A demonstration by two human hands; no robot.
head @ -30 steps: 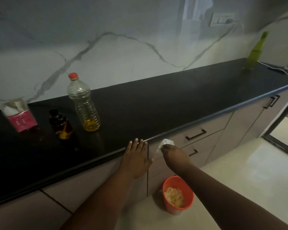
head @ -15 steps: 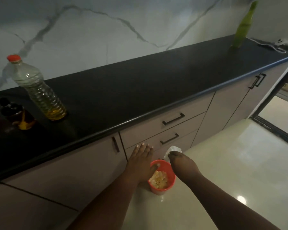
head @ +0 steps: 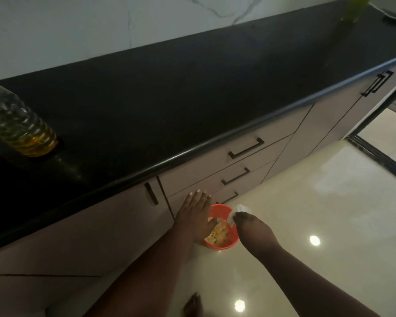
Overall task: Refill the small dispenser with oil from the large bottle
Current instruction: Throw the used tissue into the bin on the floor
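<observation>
Head view: our right hand (head: 253, 227) pinches a white tissue (head: 242, 209) over the orange bin (head: 224, 244); our left hand (head: 196, 213) hangs flat, empty. On the counter (head: 192, 92), the large bottle (head: 18, 124) (thin, likely oil-slick plastic) wants a mid-body grip.

— What do we have down on the floor (head: 306, 225)?
— A small orange bin (head: 224, 244) with pale scraps in it, standing just before the beige drawers (head: 204, 170) with their dark bar handles (head: 246, 148).
— And higher up?
— We see the black counter (head: 192, 92), a white veined marble wall (head: 78, 28) behind it, and a blurred green bottle (head: 352, 10) at the far right end.
</observation>
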